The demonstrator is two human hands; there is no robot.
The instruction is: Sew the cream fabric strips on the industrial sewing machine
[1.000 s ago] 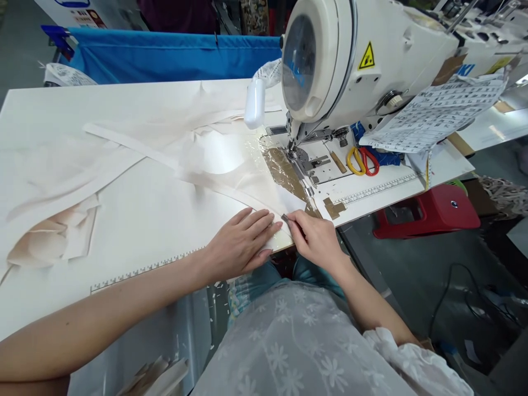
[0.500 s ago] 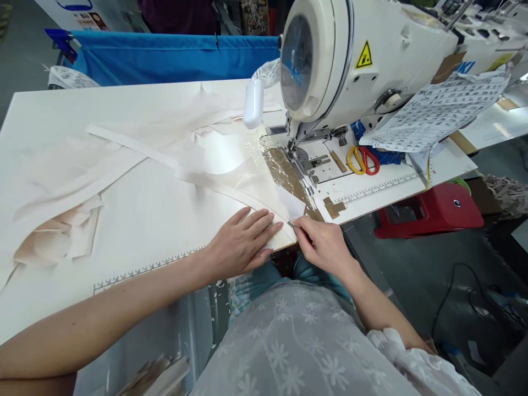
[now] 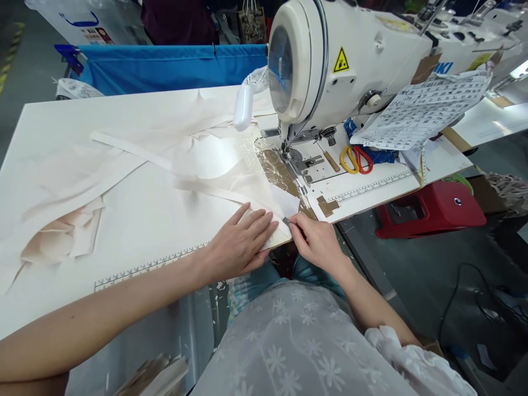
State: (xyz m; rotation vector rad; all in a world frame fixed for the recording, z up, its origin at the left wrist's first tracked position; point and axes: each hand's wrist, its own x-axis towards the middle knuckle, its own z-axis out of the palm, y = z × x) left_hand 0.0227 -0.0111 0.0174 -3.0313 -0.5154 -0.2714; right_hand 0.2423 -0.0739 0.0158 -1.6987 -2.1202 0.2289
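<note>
Cream fabric (image 3: 231,184) lies across the white table, and its narrow end reaches the front edge. My left hand (image 3: 243,239) rests flat on that end, fingers stretched out, pressing the cloth down. Just to its right, my right hand (image 3: 315,239) is closed in a pinch around a small grey metal tool (image 3: 286,221). The tool's tip touches or nearly touches the fabric corner; its exact kind is hidden by the fingers. A white paper-like piece (image 3: 284,201) lies beside the cloth, between it and the sewing machine.
The sewing machine (image 3: 305,66) stands at the back right. On its bed lie red and yellow scissors (image 3: 355,159) and a wooden-handled tool (image 3: 331,161). A red stool (image 3: 433,212) is on the floor at right. A ruler strip (image 3: 152,265) marks the table's front edge.
The camera view has shifted slightly, so the machine appears further left. My left hand still presses the fabric; my right hand keeps its pinch on the small metal tool near the corner.
</note>
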